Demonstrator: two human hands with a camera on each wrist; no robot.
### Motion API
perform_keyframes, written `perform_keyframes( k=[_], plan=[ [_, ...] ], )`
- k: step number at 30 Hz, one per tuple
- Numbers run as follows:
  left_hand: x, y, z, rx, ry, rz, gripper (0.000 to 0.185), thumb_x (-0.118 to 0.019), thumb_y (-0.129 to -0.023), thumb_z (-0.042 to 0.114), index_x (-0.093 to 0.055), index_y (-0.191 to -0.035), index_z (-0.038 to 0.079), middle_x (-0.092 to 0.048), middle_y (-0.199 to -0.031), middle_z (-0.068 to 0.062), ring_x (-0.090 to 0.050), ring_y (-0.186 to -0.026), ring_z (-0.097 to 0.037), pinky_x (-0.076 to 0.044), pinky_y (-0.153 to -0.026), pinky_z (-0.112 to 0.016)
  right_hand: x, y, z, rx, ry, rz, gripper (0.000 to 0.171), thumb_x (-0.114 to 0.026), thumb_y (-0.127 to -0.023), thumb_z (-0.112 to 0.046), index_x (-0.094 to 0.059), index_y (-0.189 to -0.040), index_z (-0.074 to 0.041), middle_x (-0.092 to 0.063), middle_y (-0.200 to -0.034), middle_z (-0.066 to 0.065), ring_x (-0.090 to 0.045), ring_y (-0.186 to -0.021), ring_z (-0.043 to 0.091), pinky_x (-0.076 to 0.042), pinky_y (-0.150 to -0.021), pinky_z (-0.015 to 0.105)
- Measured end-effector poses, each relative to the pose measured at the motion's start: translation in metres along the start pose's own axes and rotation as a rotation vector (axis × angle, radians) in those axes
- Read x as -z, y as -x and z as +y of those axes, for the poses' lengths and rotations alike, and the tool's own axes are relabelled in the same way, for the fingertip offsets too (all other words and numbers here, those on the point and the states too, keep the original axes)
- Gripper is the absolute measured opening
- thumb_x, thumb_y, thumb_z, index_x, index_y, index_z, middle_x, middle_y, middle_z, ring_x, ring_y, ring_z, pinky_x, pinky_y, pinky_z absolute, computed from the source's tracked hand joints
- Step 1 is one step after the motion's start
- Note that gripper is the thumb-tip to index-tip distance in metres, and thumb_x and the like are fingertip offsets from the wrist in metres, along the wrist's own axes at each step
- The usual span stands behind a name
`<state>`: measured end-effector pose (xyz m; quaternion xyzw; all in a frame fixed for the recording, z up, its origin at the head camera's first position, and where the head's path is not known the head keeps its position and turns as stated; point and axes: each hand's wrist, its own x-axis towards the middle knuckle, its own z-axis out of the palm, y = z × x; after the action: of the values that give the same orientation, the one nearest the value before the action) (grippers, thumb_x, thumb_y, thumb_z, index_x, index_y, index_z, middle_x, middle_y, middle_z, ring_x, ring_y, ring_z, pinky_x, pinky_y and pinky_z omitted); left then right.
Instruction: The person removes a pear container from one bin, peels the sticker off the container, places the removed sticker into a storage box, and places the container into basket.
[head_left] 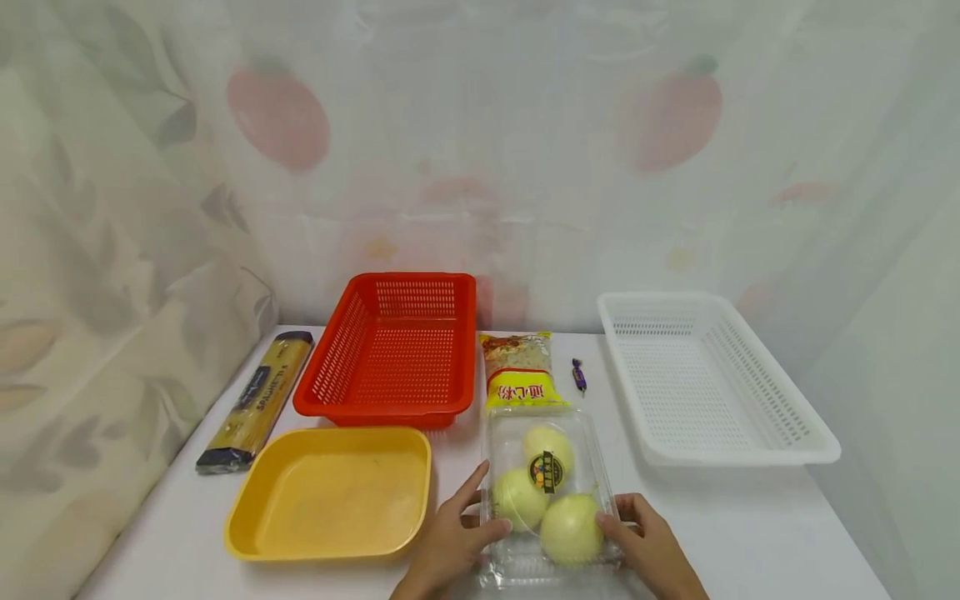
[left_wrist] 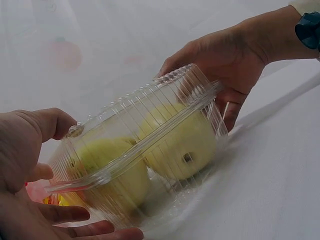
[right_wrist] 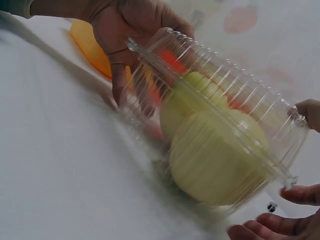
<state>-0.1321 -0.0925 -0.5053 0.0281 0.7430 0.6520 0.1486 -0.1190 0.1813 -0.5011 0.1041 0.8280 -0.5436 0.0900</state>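
Note:
A clear plastic clamshell box [head_left: 592, 450] lies at the front middle of the table, its lid closed. Inside are three round, pale yellow-green fruits [head_left: 572, 529], and a black and gold sticker [head_left: 546, 472] marks the lid. My left hand [head_left: 450, 533] holds the box's left side, thumb on the lid's edge, with the other fingers spread along the side wall. From the opposite side my right hand [head_left: 648, 542] grips it, thumb on top and fingers bent beside the wall. In the left wrist view, the box's ridged wall [left_wrist: 165, 150] shows between both hands.
Left of the box sits a yellow tray [head_left: 337, 546], with a red basket [head_left: 382, 408] behind it and a spaghetti pack [head_left: 262, 396] at far left. A yellow pasta bag [head_left: 521, 371] and a purple-wrapped candy [head_left: 579, 377] lie behind the box. A white basket [head_left: 742, 454] stands right.

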Motion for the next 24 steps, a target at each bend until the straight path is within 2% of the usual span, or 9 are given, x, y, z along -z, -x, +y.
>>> perform_keyframes(
  k=[4, 7, 13, 19, 24],
  plan=[
    [0.000, 0.000, 0.004, -0.003, -0.025, -0.001, 0.085, -0.077, -0.082, 0.021, -0.031, -0.153, 0.014, -0.047, -0.132, -0.028, -0.056, -0.099, -0.033, -0.053, -0.065, -0.040, 0.009, 0.000, -0.011, 0.048, 0.027, 0.047, 0.058, -0.065, -0.091, -0.043, -0.048, -0.129, -0.002, -0.054, -0.116, 0.014, -0.056, -0.097, 0.024, -0.052, -0.071, 0.037],
    [0.000, 0.000, 0.005, -0.015, -0.032, -0.001, 0.084, -0.077, -0.082, 0.021, -0.031, -0.152, 0.011, -0.048, -0.130, -0.027, -0.057, -0.096, -0.031, -0.053, -0.065, -0.039, 0.016, 0.001, -0.025, 0.104, 0.045, 0.075, 0.059, -0.066, -0.090, -0.044, -0.047, -0.132, -0.007, -0.051, -0.123, 0.013, -0.051, -0.100, 0.023, -0.048, -0.075, 0.034],
    [0.000, 0.000, 0.006, -0.025, -0.063, -0.004, 0.084, -0.076, -0.081, 0.023, -0.032, -0.152, 0.010, -0.050, -0.129, -0.026, -0.058, -0.097, -0.030, -0.053, -0.069, -0.038, 0.027, 0.000, -0.057, 0.276, 0.091, 0.124, 0.053, -0.071, -0.088, -0.038, -0.052, -0.129, -0.011, -0.055, -0.119, 0.006, -0.051, -0.098, 0.021, -0.047, -0.076, 0.027],
    [0.003, -0.001, 0.003, -0.013, -0.082, 0.000, 0.085, -0.076, -0.082, 0.025, -0.031, -0.152, 0.010, -0.050, -0.130, -0.025, -0.058, -0.099, -0.031, -0.053, -0.072, -0.041, 0.023, -0.009, -0.080, 0.404, 0.075, 0.080, 0.045, -0.075, -0.086, -0.022, -0.057, -0.126, -0.013, -0.057, -0.112, 0.004, -0.053, -0.094, 0.021, -0.048, -0.075, 0.027],
    [0.002, -0.002, 0.003, -0.011, -0.087, -0.004, 0.085, -0.076, -0.082, 0.026, -0.031, -0.152, 0.010, -0.049, -0.131, -0.028, -0.058, -0.101, -0.034, -0.053, -0.073, -0.043, 0.013, -0.021, -0.087, 0.475, 0.052, 0.015, 0.041, -0.071, -0.084, -0.005, -0.059, -0.122, -0.014, -0.058, -0.109, 0.004, -0.054, -0.089, 0.021, -0.048, -0.073, 0.029]
  ],
)
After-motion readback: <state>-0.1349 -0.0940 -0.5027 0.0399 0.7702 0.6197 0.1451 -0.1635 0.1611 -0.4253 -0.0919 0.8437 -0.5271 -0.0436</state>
